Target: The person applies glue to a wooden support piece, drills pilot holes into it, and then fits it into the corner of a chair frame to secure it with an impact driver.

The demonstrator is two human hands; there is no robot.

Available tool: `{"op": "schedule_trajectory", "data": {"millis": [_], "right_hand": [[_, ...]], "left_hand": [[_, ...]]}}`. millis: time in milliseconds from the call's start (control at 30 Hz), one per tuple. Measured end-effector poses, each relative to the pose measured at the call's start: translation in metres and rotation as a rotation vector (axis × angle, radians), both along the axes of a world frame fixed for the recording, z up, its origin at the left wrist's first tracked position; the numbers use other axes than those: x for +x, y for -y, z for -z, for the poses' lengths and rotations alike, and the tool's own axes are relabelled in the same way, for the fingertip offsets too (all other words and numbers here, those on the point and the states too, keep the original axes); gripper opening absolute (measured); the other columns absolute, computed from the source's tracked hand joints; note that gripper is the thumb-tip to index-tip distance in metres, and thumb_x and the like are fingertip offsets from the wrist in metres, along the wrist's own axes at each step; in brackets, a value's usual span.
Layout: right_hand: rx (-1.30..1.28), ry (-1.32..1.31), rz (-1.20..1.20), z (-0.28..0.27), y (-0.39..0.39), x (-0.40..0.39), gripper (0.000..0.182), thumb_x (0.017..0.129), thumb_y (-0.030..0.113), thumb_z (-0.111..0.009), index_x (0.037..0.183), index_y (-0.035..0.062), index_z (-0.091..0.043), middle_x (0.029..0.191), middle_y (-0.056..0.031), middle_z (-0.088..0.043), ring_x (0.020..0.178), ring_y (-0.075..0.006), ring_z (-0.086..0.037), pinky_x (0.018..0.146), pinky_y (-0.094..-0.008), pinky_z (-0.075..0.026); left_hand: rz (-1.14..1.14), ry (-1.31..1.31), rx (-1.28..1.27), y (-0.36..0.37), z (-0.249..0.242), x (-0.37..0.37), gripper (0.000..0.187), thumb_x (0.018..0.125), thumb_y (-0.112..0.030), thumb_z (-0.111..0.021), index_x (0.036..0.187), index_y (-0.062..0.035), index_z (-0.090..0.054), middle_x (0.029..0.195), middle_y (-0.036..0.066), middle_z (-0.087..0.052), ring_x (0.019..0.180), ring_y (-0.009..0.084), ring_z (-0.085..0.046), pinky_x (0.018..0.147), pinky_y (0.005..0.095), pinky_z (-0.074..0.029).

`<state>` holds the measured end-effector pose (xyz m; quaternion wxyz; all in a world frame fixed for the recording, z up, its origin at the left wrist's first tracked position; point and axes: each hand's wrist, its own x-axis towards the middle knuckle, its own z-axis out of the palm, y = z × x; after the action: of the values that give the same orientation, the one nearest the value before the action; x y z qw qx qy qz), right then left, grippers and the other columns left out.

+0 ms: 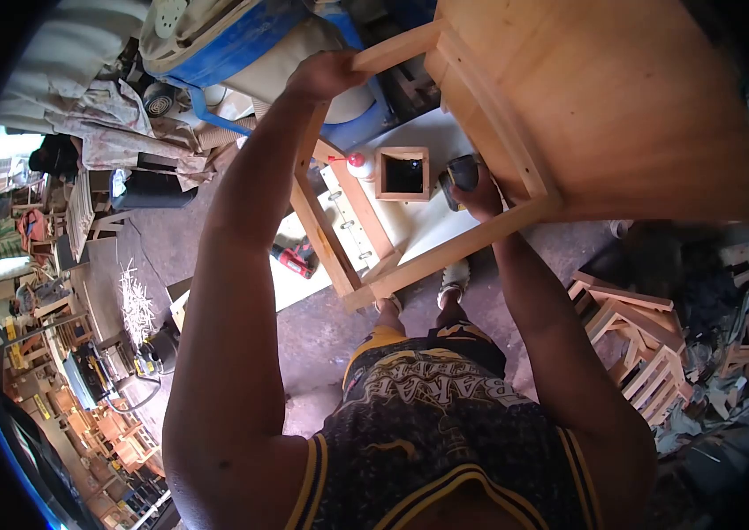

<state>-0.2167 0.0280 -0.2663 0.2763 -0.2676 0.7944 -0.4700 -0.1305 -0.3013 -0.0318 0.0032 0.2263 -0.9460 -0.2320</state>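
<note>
A rectangular wooden frame (458, 232) is raised at a tilt over the white worktop. My left hand (326, 76) is closed around its far left corner. Inside the frame's right side, my right hand (480, 196) grips a black power tool (461, 179) with a little yellow on it; its front end is hidden. Through the frame's opening I see a small square wooden box (403, 196) with a dark inside. Close beside that box stands a white bottle with a red cap (357, 162). A red and black cordless drill (295, 259) lies to the frame's left.
A large plywood panel (622, 106) rises at the right, against the frame. Blue barrels (242, 44) stand behind the worktop (299, 287). Slatted wooden pieces (639, 340) are piled on the floor at right. Wood offcuts and tools (109, 389) fill the left side.
</note>
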Motion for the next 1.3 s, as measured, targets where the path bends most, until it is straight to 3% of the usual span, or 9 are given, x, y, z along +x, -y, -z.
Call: {"op": "schedule_trajectory", "data": {"millis": [167,300,433,533,833,1000,1100,1167,1300], "right_hand": [[-0.267,0.009,-0.001,0.045,0.000,-0.012,0.058,0.065,0.032,-0.083,0.107,0.0023,-0.057,0.094,-0.0115,-0.064,0.082,-0.0243,-0.064,0.074,-0.0397,-0.051],[-0.042,0.338,-0.011,-0.033,-0.011,0.000,0.044,0.069,0.033,-0.083,0.096,0.0057,-0.061,0.082,-0.0030,-0.062,0.073,-0.0150,-0.063,0.063,-0.0328,-0.054],[-0.017,0.616,0.145,-0.013,-0.001,0.014,0.032,0.074,0.026,-0.080,0.092,0.0067,-0.061,0.075,-0.0032,-0.061,0.060,-0.0121,-0.061,0.049,-0.0290,-0.054],[-0.132,0.644,0.268,-0.002,0.009,0.030,0.030,0.075,0.023,-0.079,0.091,0.0058,-0.060,0.070,-0.0040,-0.060,0.049,-0.0122,-0.057,0.042,-0.0275,-0.053],[-0.286,0.588,0.355,0.002,0.017,0.047,0.029,0.078,0.026,-0.079,0.086,0.0066,-0.059,0.060,-0.0007,-0.053,0.039,-0.0085,-0.046,0.033,-0.0226,-0.033],[0.006,0.670,0.122,-0.001,-0.021,0.039,0.069,0.082,0.060,-0.067,0.129,0.0140,-0.048,0.121,-0.0078,-0.056,0.099,-0.0227,-0.061,0.078,-0.0426,-0.049],[-0.047,0.722,0.088,0.043,-0.046,0.034,0.074,0.093,0.052,-0.058,0.147,0.0127,-0.026,0.136,-0.0114,-0.045,0.109,-0.0289,-0.059,0.089,-0.0405,-0.050],[0.305,-0.807,-0.530,0.136,-0.087,0.006,0.063,0.100,0.043,-0.048,0.151,0.0166,-0.021,0.140,-0.0104,-0.042,0.119,-0.0307,-0.053,0.093,-0.0428,-0.048],[0.057,0.665,-0.250,0.096,-0.127,0.010,0.057,0.100,0.040,-0.046,0.150,0.0226,-0.025,0.140,-0.0058,-0.042,0.129,-0.0249,-0.043,0.093,-0.0467,-0.045]], "left_hand": [[-0.297,-0.662,-0.401,-0.058,0.016,0.081,0.070,0.075,-0.026,-0.079,0.134,-0.0049,-0.046,0.130,0.026,-0.050,0.116,0.0421,-0.051,0.097,0.0480,-0.044],[-0.833,-0.553,0.383,-0.167,0.052,0.191,0.100,0.078,-0.017,-0.079,0.149,0.0051,-0.012,0.127,0.024,-0.054,0.112,0.0264,-0.058,0.095,0.0374,-0.048],[-0.916,-0.467,1.161,-0.234,0.030,0.207,0.044,0.083,-0.010,-0.068,0.120,0.0075,-0.051,0.096,0.015,-0.064,0.080,0.0190,-0.065,0.069,0.0300,-0.054],[-0.776,-0.371,1.085,-0.226,0.032,0.214,0.013,0.077,-0.002,-0.061,0.089,0.0030,-0.059,0.070,0.008,-0.061,0.063,0.0178,-0.062,0.059,0.0305,-0.051],[-0.847,-0.430,1.107,-0.233,0.035,0.227,0.016,0.081,-0.007,-0.064,0.092,0.0001,-0.055,0.071,0.008,-0.061,0.063,0.0179,-0.062,0.059,0.0303,-0.051],[-0.904,-0.581,1.133,-0.240,0.042,0.226,0.034,0.095,-0.034,-0.060,0.101,-0.0002,-0.053,0.082,0.008,-0.062,0.070,0.0174,-0.062,0.063,0.0306,-0.052],[-0.965,-0.349,0.974,-0.224,0.050,0.227,0.049,0.097,-0.043,-0.054,0.114,0.0029,-0.052,0.090,0.013,-0.064,0.075,0.0179,-0.063,0.067,0.0307,-0.052],[-0.945,-0.333,0.911,-0.218,0.046,0.223,0.058,0.097,-0.049,-0.048,0.115,0.0055,-0.052,0.094,0.017,-0.066,0.078,0.0201,-0.065,0.070,0.0321,-0.053],[-0.878,-0.410,1.027,-0.203,0.042,0.228,0.063,0.098,-0.057,-0.041,0.114,0.0016,-0.057,0.095,0.011,-0.065,0.086,0.0173,-0.062,0.079,0.0316,-0.050]]}}
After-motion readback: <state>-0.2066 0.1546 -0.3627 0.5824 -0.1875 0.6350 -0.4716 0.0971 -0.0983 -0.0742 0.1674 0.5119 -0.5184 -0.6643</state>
